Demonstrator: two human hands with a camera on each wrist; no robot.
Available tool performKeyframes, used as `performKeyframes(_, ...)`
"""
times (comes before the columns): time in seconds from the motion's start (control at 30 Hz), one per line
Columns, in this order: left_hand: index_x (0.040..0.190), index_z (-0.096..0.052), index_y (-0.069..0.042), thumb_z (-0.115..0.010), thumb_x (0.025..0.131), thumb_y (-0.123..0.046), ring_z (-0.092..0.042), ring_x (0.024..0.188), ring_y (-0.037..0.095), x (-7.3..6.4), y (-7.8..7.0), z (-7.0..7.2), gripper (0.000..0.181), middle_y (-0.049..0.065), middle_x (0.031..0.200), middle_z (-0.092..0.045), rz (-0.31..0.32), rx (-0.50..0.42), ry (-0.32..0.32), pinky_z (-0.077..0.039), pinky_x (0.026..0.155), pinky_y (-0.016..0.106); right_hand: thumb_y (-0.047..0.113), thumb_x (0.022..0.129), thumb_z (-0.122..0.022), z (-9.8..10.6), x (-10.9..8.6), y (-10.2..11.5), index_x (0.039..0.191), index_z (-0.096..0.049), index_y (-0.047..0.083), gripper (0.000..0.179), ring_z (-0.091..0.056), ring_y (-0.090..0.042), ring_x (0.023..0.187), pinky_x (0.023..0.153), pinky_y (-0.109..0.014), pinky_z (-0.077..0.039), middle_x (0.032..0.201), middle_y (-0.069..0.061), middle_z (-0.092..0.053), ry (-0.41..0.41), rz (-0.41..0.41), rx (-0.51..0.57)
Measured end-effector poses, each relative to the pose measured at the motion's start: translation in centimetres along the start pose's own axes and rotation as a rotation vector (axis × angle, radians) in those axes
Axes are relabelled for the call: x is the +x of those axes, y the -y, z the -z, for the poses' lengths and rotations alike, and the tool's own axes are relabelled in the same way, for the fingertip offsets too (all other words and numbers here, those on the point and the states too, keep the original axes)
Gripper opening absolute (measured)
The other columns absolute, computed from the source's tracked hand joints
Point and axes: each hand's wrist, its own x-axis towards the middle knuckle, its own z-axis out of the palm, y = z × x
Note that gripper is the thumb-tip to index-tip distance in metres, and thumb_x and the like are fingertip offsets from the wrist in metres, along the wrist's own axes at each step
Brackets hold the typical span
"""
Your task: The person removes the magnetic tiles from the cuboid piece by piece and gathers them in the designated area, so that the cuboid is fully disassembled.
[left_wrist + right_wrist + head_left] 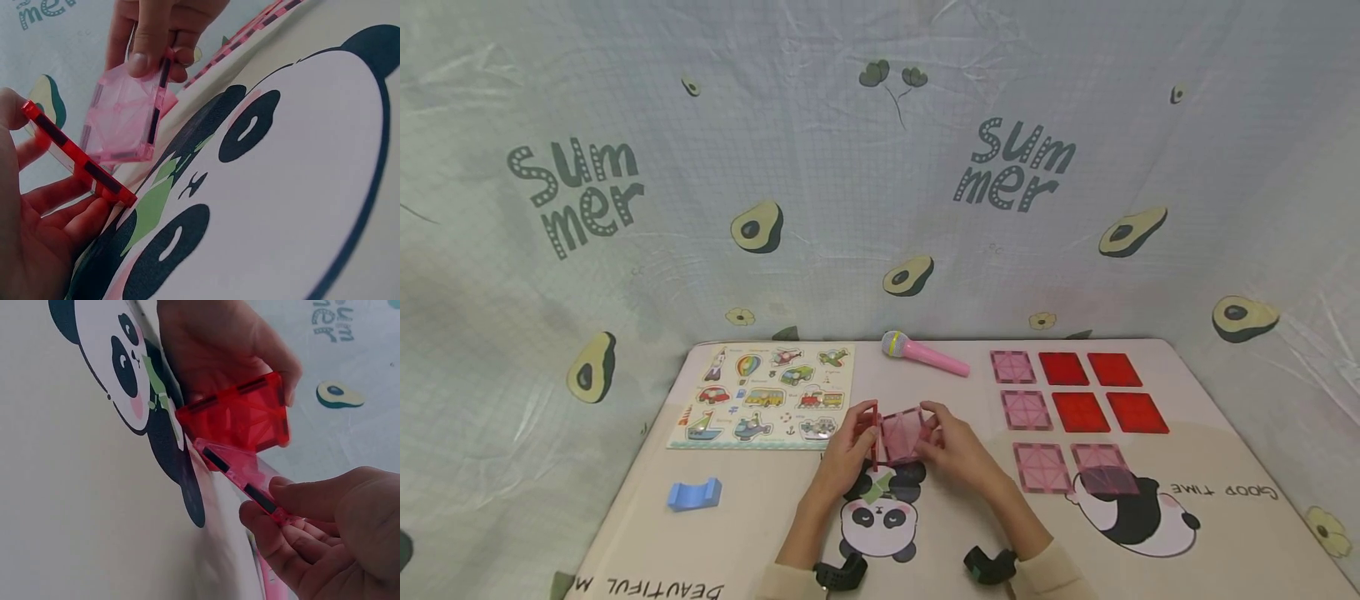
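In the head view my left hand (848,450) holds a red translucent magnetic tile (874,433) on edge, above the printed panda on the tabletop. My right hand (958,448) pinches a pink translucent magnetic tile (901,435) just to its right. The left wrist view shows the red tile (81,156) tilted between thumb and fingers, with the pink tile (122,115) close by. From the right wrist, the pink tile (240,478) has a corner overlapping the lower edge of the red tile (237,415); whether they touch I cannot tell.
At the right lie rows of pink tiles (1011,367) and red tiles (1081,412). A pink toy microphone (936,358) rests at the back. On the left are a vehicle picture puzzle board (767,396) and a blue curved block (694,495). A printed curtain (835,167) hangs behind the table.
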Motion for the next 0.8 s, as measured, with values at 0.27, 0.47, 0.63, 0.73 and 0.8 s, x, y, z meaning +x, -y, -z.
performKeyframes(0.27, 0.147, -0.042, -0.012, -0.048, 0.104, -0.021, -0.061, 0.125, 0.035, -0.1, 0.0, 0.0, 0.045, 0.017, 0.137, -0.059, 0.004, -0.005, 0.000, -0.054, 0.101, 0.051, 0.007, 0.092, -0.071, 0.9, -0.6, 0.3, 0.128, -0.061, 0.005, 0.038, -0.061, -0.006, 0.076, 0.063, -0.016, -0.055, 0.094, -0.003, -0.063, -0.064, -0.053, 0.003)
performKeyframes(0.47, 0.148, -0.041, -0.013, -0.048, 0.104, -0.021, -0.060, 0.126, 0.035, 0.0, -0.1, 0.0, 0.045, 0.017, 0.138, -0.059, 0.015, -0.007, 0.002, -0.053, 0.102, 0.052, 0.006, 0.091, -0.071, 2.1, -1.3, 0.3, 0.128, -0.062, 0.006, 0.038, -0.064, -0.007, 0.076, 0.068, -0.018, -0.059, 0.095, -0.004, -0.064, -0.130, -0.057, 0.020)
performKeyframes(0.63, 0.148, -0.041, -0.013, -0.048, 0.104, -0.022, -0.060, 0.125, 0.035, 0.0, 0.0, 0.0, 0.045, 0.018, 0.137, -0.059, 0.018, -0.005, 0.004, -0.054, 0.101, 0.051, 0.007, 0.092, -0.071, 3.4, -2.1, 0.3, 0.131, -0.061, 0.007, 0.040, -0.065, -0.008, 0.076, 0.070, -0.018, -0.060, 0.096, -0.005, -0.063, -0.154, -0.127, 0.032)
performKeyframes(0.73, 0.147, -0.042, -0.015, -0.048, 0.104, -0.022, -0.061, 0.124, 0.034, 0.0, 0.0, 0.0, 0.044, 0.017, 0.137, -0.060, 0.025, -0.008, 0.003, -0.055, 0.100, 0.049, 0.009, 0.093, -0.069, 4.3, -2.6, 0.2, 0.133, -0.060, 0.009, 0.041, -0.066, -0.010, 0.079, 0.072, -0.016, -0.059, 0.099, -0.006, -0.063, -0.157, -0.175, 0.035)
performKeyframes(0.8, 0.147, -0.043, -0.017, -0.048, 0.104, -0.022, -0.061, 0.123, 0.034, 0.0, 0.0, 0.0, 0.043, 0.017, 0.137, -0.060, 0.027, -0.012, 0.001, -0.056, 0.098, 0.046, 0.010, 0.094, -0.068, 5.0, -3.0, 0.1, 0.135, -0.059, 0.010, 0.042, -0.066, -0.012, 0.082, 0.074, -0.015, -0.058, 0.101, -0.007, -0.064, -0.163, -0.193, 0.044)
